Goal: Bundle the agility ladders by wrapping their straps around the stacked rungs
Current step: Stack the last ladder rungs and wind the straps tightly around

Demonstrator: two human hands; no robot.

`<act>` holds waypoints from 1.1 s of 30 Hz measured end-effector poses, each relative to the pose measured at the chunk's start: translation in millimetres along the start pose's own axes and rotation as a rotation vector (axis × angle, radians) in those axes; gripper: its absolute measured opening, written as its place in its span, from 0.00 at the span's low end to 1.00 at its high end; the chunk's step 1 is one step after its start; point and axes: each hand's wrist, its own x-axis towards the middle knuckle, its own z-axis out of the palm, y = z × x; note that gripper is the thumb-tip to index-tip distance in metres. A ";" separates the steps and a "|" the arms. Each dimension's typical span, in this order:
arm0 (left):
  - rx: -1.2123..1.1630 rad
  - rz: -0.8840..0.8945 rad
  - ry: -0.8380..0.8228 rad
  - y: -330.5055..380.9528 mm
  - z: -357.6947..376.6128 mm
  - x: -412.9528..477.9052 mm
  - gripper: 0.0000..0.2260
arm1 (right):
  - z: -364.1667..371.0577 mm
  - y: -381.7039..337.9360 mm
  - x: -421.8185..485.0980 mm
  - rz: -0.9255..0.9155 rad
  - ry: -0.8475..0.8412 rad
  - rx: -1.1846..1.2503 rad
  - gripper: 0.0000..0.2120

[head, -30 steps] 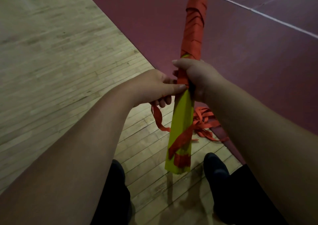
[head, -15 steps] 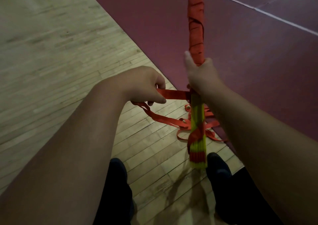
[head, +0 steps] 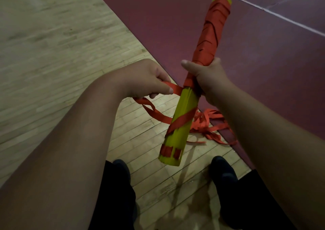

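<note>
— What's altered, then?

— Start big. Half a second back the stack of flat yellow-green plastic rungs [head: 186, 110] stood edge-on to us, near upright over the pale wooden plank floor [head: 52, 53]. Now it has rolled round to show its broad face, and its top leans out over the dark red court surface [head: 263, 71].

— And the orange-red woven strap [head: 211, 34]?

— It covers the stack's upper half in tight windings, right to the top end. Below that the stack is mostly bare yellow, with one diagonal band crossing it and short red tabs near the bottom end. The loose remainder lies heaped on the floor, just behind and to the right of the stack's lower end.

— The hands?

— The right hand [head: 209, 76] grips the stack at the lower edge of the windings, fingers curled behind and thumb sticking out across the front. The left hand [head: 146, 78] has come in. It was out to the stack's left with a long run of strap. Now it is just beside the stack, thumb and curled fingers pinching a short, taut length that meets the stack right under the windings.

— Meaning?

— I'd say another turn has just gone on and the wrap is creeping downward. Roughly half done, with plenty of slack left to feed.
</note>
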 end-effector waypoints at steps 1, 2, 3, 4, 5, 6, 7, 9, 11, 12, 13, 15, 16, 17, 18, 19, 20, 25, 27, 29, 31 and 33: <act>-0.010 0.001 0.007 0.0 -0.4 -0.3 0.03 | 1.4 -0.1 -1.2 0.001 -0.007 0.003 0.38; -0.012 -0.001 0.016 0.0 -0.6 -0.3 0.03 | 2.8 -0.1 -1.7 0.011 -0.017 0.000 0.37; -0.009 -0.005 0.025 0.1 -0.7 -0.2 0.03 | 4.1 -0.9 -2.4 0.029 -0.030 0.006 0.35; -0.006 -0.010 0.033 0.4 -0.8 0.1 0.03 | 5.4 -2.8 -3.4 0.062 -0.045 0.028 0.30; -0.004 -0.014 0.040 0.6 -0.6 0.2 0.03 | 6.0 -4.8 -4.1 0.097 -0.059 0.059 0.26; 0.000 -0.018 0.049 0.8 -0.5 0.5 0.04 | 6.4 -6.2 -3.4 0.122 -0.074 0.078 0.24; 0.006 -0.022 0.057 0.9 -0.5 0.9 0.04 | 6.2 -6.9 -2.7 0.134 -0.094 0.084 0.24; 0.024 -0.039 0.063 1.4 0.2 1.6 0.05 | 6.5 -6.2 -4.1 0.136 -0.142 0.063 0.25; 0.068 -0.043 0.045 3.7 2.8 1.4 0.06 | 9.5 -2.9 -5.4 0.118 -0.179 0.026 0.23; 0.088 -0.036 0.041 5.8 4.9 1.4 0.07 | 11.5 -1.9 -6.2 0.113 -0.170 0.023 0.20; 0.098 -0.030 0.046 8.4 6.9 1.4 0.08 | 13.0 -1.6 -6.4 0.119 -0.147 0.040 0.19; 0.123 -0.027 0.058 15.2 10.3 0.0 0.12 | 15.1 -0.9 -3.9 0.152 -0.104 0.111 0.19; 0.161 -0.030 0.056 19.4 12.7 -0.4 0.15 | 14.9 -0.8 -3.2 0.172 -0.096 0.134 0.19; 0.211 -0.032 0.051 23.2 16.5 0.1 0.18 | 14.1 -0.2 -2.1 0.188 -0.089 0.143 0.18; 0.261 -0.033 0.052 27.0 21.8 0.9 0.21 | 13.4 0.8 -1.4 0.195 -0.082 0.142 0.17; 0.311 -0.033 0.061 30.6 28.5 2.5 0.23 | 13.1 2.2 -1.1 0.196 -0.075 0.145 0.17; 0.366 -0.035 0.081 34.9 35.9 3.7 0.25 | 12.9 3.9 -0.8 0.187 -0.064 0.148 0.16; 0.540 -0.089 0.203 44.7 64.1 10.9 0.27 | 17.9 7.5 4.6 0.112 -0.022 0.082 0.21; 0.465 -0.127 0.196 41.0 64.3 14.4 0.26 | 17.1 0.9 5.3 0.129 -0.035 0.154 0.20; 0.318 -0.124 0.161 35.0 56.0 14.5 0.22 | 12.7 -5.6 4.8 0.127 -0.087 0.229 0.21; 0.120 -0.100 0.115 28.4 44.6 11.9 0.18 | 4.5 -10.3 1.8 0.101 -0.152 0.322 0.18; -0.113 -0.049 0.038 20.6 36.2 10.2 0.14 | -4.1 -15.1 -3.5 0.109 -0.236 0.509 0.14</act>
